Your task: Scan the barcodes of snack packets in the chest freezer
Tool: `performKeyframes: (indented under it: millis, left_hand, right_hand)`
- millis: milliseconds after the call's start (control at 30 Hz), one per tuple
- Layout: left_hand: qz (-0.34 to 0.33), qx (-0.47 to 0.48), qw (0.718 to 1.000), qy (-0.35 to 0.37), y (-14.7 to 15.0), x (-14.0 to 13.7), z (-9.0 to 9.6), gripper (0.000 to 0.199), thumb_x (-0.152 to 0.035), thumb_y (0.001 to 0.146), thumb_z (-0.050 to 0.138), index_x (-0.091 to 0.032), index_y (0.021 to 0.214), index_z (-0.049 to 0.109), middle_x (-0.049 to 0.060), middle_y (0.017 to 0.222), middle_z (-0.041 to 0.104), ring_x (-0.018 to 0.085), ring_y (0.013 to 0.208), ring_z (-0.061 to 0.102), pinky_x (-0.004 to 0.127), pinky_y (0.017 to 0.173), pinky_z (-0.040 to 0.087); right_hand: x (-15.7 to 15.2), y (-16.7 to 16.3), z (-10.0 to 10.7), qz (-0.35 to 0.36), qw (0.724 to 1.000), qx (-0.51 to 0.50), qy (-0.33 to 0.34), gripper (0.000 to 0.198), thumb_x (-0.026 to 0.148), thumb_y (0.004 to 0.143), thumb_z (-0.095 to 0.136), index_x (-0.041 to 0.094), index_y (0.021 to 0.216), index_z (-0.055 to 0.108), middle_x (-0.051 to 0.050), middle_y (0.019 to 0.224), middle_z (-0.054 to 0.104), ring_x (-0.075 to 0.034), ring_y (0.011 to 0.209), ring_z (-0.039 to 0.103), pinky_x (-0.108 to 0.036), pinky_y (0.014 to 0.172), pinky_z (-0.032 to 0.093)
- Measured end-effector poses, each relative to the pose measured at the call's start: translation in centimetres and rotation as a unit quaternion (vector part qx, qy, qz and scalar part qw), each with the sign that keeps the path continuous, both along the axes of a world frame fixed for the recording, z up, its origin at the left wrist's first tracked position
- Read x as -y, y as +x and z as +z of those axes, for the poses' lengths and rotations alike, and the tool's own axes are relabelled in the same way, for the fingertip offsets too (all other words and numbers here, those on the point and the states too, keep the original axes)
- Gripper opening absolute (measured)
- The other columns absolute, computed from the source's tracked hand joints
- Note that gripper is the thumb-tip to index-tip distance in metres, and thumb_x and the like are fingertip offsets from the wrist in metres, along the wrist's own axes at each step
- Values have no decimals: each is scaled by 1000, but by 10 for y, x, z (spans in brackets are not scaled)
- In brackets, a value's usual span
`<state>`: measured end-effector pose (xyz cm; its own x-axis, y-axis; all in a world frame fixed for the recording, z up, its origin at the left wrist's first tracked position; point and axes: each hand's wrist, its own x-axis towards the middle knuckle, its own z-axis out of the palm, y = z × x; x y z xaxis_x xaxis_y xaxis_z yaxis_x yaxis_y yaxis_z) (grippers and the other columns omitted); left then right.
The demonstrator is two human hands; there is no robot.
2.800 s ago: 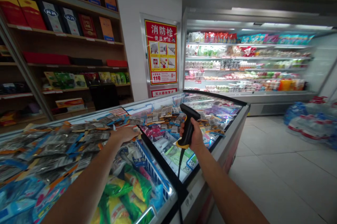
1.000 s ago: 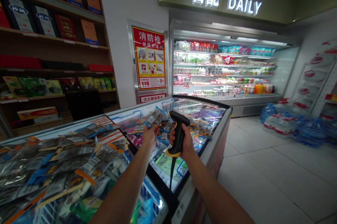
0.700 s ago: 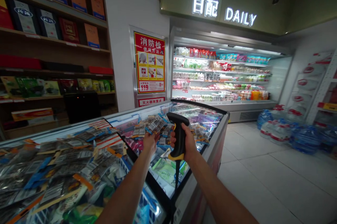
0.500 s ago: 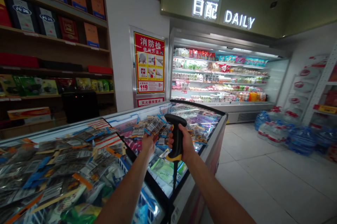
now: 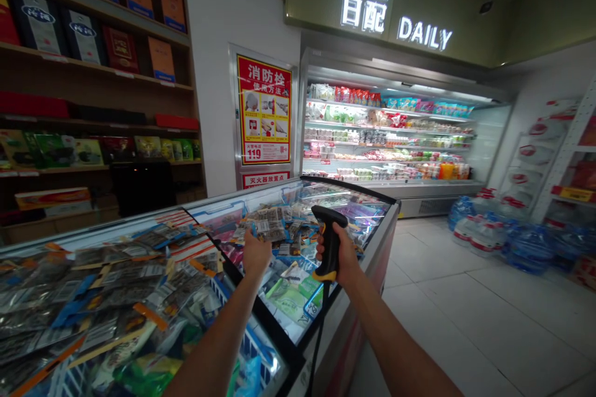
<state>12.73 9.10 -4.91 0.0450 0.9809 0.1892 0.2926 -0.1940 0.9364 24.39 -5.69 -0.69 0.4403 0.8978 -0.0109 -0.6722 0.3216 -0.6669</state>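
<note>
My right hand [image 5: 347,255] is wrapped round the grip of a black and yellow barcode scanner [image 5: 329,238], held upright with its cable hanging down. To its left, my left hand [image 5: 257,253] is closed at the near edge of a small clear snack packet [image 5: 270,223] with a printed label and blue strip; my fingertips are partly hidden. The packet is over a pile of similar packets [image 5: 302,232] on the glass top of a chest freezer [image 5: 388,223]. Many more packets [image 5: 112,285] lie spread on the left part of the glass.
Green and white bags [image 5: 291,301] show through the freezer glass. Shelves with boxes [image 5: 123,49] stand at the left, a lit refrigerated display [image 5: 391,136] at the back. Large water bottles [image 5: 531,245] stand on the tiled floor [image 5: 447,297] at the right.
My right hand has moved right with the scanner, away from the packet. My left hand has shifted a little left with the packet, widening the gap between the hands.
</note>
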Motion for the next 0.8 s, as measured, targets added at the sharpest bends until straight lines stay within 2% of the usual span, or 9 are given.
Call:
performKeyframes:
  millis: [100, 167, 267, 333, 467, 667, 800]
  left_hand:
    - [49, -204, 973, 92, -5, 11, 4, 61, -27, 64, 60, -13, 120, 40, 22, 124, 42, 36, 116, 39, 48, 90, 34]
    - [57, -280, 949, 131, -6, 15, 2, 65, -39, 64, 60, -14, 122, 41, 22, 135, 29, 39, 123, 28, 52, 93, 29]
    - [10, -339, 934, 111, -1, 15, -6, 81, -57, 61, 56, -22, 130, 34, 16, 145, 8, 43, 127, 12, 60, 91, 24]
    - [-25, -363, 928, 80, 4, 11, -11, 88, -64, 58, 54, -26, 134, 29, 13, 147, 2, 46, 128, 6, 64, 90, 21]
    - [-40, -378, 923, 56, 16, -5, -13, 90, -68, 57, 50, -24, 133, 31, 15, 146, 5, 46, 127, 7, 62, 91, 20]
    - [-67, -358, 929, 67, 35, -41, -9, 88, -65, 56, 54, -22, 131, 35, 19, 142, 20, 46, 126, 12, 62, 91, 21]
    - [-84, -348, 930, 82, 43, -57, -4, 86, -64, 56, 55, -23, 129, 38, 19, 138, 29, 45, 125, 19, 60, 89, 26]
  right_hand:
    - [1, 2, -6, -6, 1000, -5, -5, 23, 38, 68, 57, 16, 69, 53, 3, 48, 52, -8, 38, 46, -19, 34, 36]
    - [2, 3, -10, -5, 1000, -11, -9, 24, 39, 67, 58, 15, 68, 53, 3, 48, 52, -8, 37, 46, -19, 33, 36]
    - [1, 1, -16, -3, 1000, -21, -16, 26, 40, 67, 59, 15, 69, 53, 3, 49, 53, -8, 38, 47, -18, 34, 37]
    - [0, -1, -20, -2, 999, -28, -19, 26, 40, 67, 60, 15, 69, 53, 2, 49, 53, -8, 38, 47, -18, 34, 37]
    - [-2, -1, -24, 2, 999, -37, -19, 26, 40, 66, 61, 15, 72, 54, 3, 49, 53, -8, 38, 47, -18, 34, 36]
    - [-4, 10, -21, -9, 999, -38, -28, 26, 41, 67, 59, 15, 71, 55, 2, 47, 53, -8, 36, 46, -18, 32, 35]
    - [-5, 15, -20, -18, 999, -32, -35, 28, 42, 67, 59, 15, 70, 54, 2, 47, 54, -8, 36, 46, -19, 33, 36]
